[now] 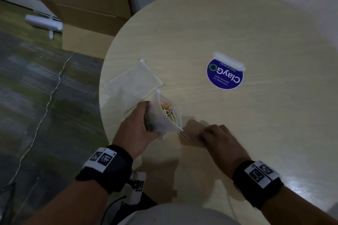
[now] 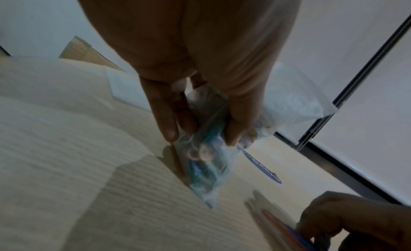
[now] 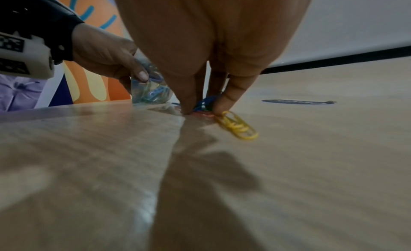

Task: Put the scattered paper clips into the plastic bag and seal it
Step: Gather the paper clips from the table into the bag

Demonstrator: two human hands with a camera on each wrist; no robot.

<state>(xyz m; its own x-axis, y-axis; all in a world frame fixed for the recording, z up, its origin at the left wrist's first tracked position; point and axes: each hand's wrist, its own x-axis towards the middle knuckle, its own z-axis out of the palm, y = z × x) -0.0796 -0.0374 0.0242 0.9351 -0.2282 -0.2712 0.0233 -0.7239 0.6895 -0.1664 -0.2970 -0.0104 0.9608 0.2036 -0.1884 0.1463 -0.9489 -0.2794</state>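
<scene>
My left hand (image 1: 139, 124) grips the plastic bag (image 1: 165, 115) around its lower body, fingers (image 2: 165, 117) and thumb curled round it, its mouth gaping upward and a tangle of coloured clips already inside. The film looks thin, soft and slippery, so I judge it best held low, where the clips bunch. To the right, my right hand (image 1: 217, 136) presses its fingers (image 3: 231, 94) onto a small cluster of paper clips (image 3: 205, 105) lying on the bench (image 1: 237, 23), pinching at them; a yellow clip (image 3: 238, 125) lies just beside those fingertips. The clips seem light, stiff and flat, likely needing a nail under one edge.
</scene>
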